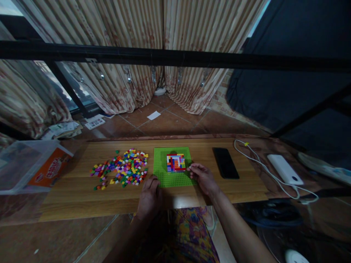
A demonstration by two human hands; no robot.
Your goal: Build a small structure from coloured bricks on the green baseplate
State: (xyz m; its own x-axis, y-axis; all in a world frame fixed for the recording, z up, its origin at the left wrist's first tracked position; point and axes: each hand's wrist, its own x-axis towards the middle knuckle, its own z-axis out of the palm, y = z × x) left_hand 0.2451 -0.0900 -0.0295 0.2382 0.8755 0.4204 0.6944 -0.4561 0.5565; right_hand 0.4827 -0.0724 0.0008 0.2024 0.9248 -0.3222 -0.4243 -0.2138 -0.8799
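Note:
A green baseplate (161, 166) lies on the wooden table (82, 190) in front of me. A square block of many-coloured small bricks (176, 162) is built on it. My right hand (202, 176) rests at the plate's right edge, its fingertips pinching something small beside the built block; what it is I cannot make out. My left hand (149, 195) lies flat on the table at the plate's near left corner, fingers together, holding nothing that I can see. A loose pile of small coloured bricks (123, 168) is spread left of the plate.
A black phone (225, 162) lies right of the plate. Further right are a white power bank (284, 169) and its white cable (257, 160). A clear plastic box (24, 164) stands at the far left. Curtains and a black bar are behind the table.

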